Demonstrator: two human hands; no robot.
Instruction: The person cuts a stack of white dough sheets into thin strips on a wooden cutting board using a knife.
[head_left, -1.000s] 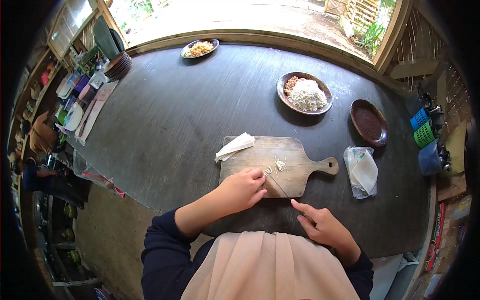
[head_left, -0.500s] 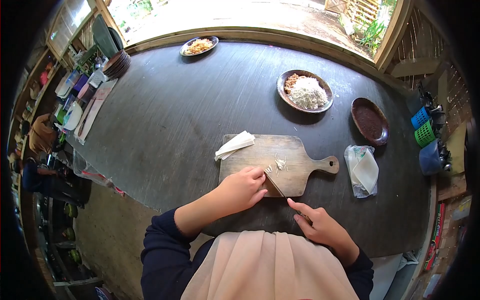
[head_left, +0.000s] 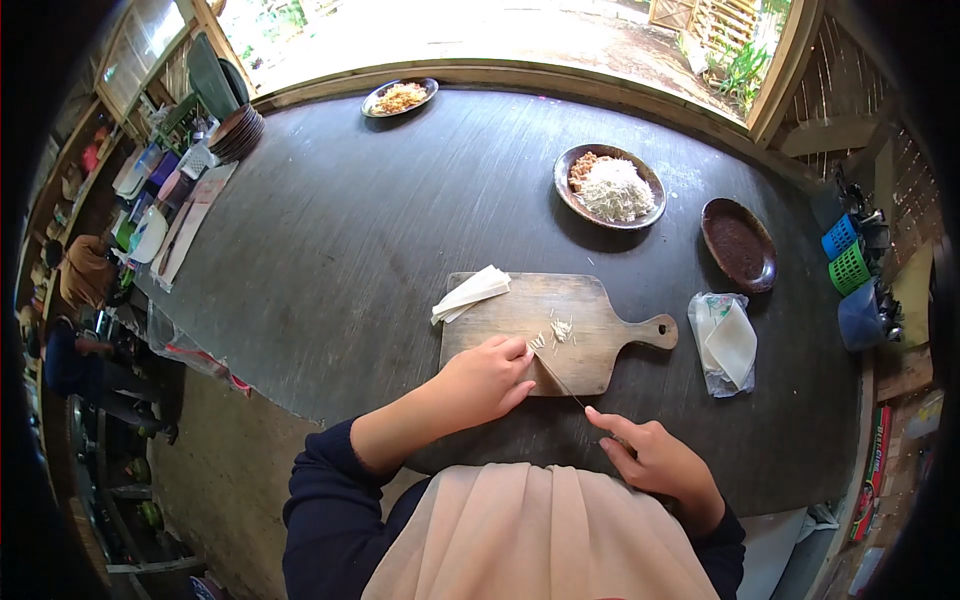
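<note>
A wooden cutting board (head_left: 585, 300) with a handle lies on the dark table. My left hand (head_left: 488, 380) rests on its lower left part, fingers curled and pressed down on a white strip that they mostly hide. Small cut white slivers (head_left: 537, 342) lie at the fingertips, and a loose little pile of slivers (head_left: 562, 330) is just beyond. My right hand (head_left: 650, 455) grips a knife (head_left: 562, 382) by its handle, the blade slanting up to the left fingertips. Flat white strips (head_left: 472, 293) are stacked on the board's upper left corner.
Beyond the board stands a plate (head_left: 563, 205) of white shreds and brown bits. An oval brown dish (head_left: 738, 245) and a plastic packet with a folded white sheet (head_left: 724, 343) are at right. Another food plate (head_left: 432, 90) sits far back. People (head_left: 88, 270) are at far left.
My right hand has drawn back slightly to the right and down with the knife, showing more of the blade. My left hand stays in nearly the same place.
</note>
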